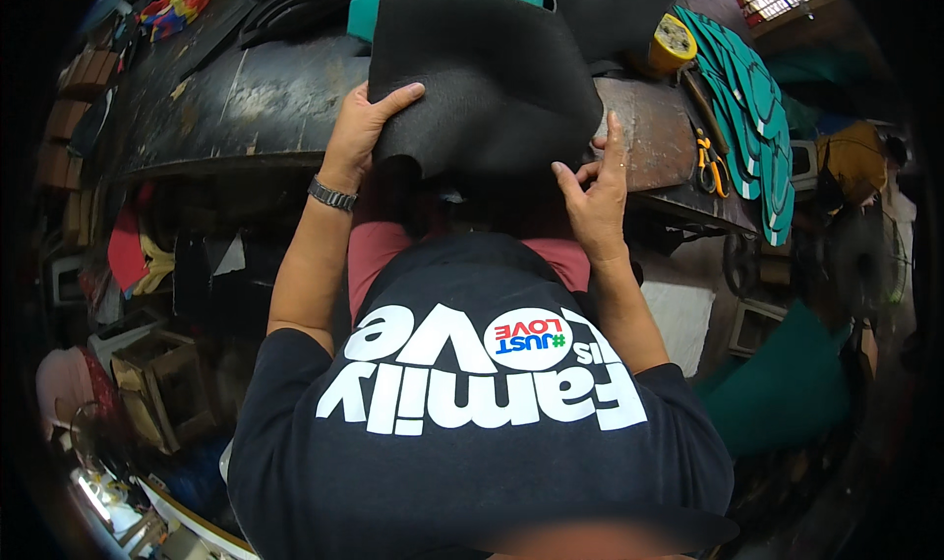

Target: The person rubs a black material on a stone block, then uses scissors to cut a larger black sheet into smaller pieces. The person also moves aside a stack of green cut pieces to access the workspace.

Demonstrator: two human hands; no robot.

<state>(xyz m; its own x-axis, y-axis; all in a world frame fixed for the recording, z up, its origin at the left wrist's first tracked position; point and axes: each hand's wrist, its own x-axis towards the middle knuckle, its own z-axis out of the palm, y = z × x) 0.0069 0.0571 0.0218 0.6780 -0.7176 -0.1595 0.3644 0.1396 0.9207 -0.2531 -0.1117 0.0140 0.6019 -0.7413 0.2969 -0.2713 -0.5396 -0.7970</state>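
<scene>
A black sheet of bendable material (pixel 482 78) lies over the near edge of the dark worktable (pixel 265 103), its lower edge curling down toward my lap. My left hand (pixel 362 132) is closed on the sheet's left side, thumb on top and the other fingers hidden beneath. At the lower right corner of the sheet is my right hand (pixel 598 201), with index finger and thumb stretched apart and the other fingers partly curled. It appears to hold nothing; whether it touches the sheet I cannot tell.
Orange-handled scissors (pixel 711 165) lie right of a brown board (pixel 644 132). Beyond them, teal cut pieces (pixel 742 103) are heaped at the table's right edge. A yellow container (pixel 674 44) stands farther back. More black pieces (pixel 305 9) lie at the far left.
</scene>
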